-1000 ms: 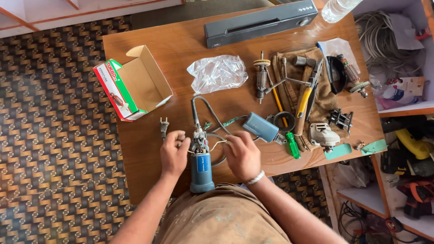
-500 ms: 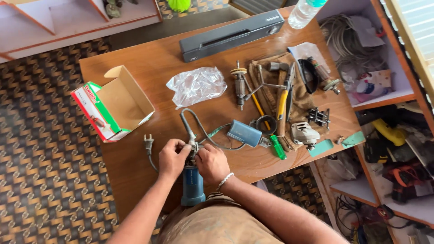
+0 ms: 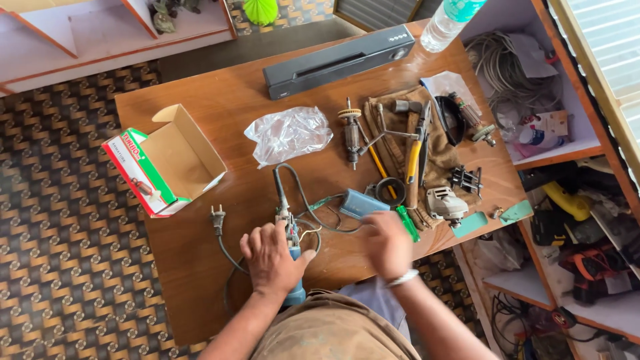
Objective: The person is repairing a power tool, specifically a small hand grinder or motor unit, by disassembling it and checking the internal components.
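My left hand [image 3: 270, 259] grips the blue body of a power tool [image 3: 295, 292] that lies at the table's near edge, with loose wires at its top. A grey cord [image 3: 283, 190] loops from it to a plug [image 3: 218, 217]. My right hand [image 3: 388, 244] is blurred, off the tool, with nothing seen in it. It hovers just below a blue housing piece [image 3: 360, 203] and a green-handled screwdriver [image 3: 406, 224].
On the wooden table [image 3: 220, 100] are an open cardboard box [image 3: 175, 159], a crumpled plastic bag [image 3: 288, 133], a long black device [image 3: 337, 60], a bottle [image 3: 450, 20], and a motor armature [image 3: 351, 133]. Yellow-handled pliers [image 3: 415, 160] and a grey gear head [image 3: 445, 203] lie on a brown cloth. Cluttered shelves stand right.
My right hand has left the blue tool and swung to the right, toward the blue housing piece. My left hand keeps its hold on the tool. The camera view has shifted.
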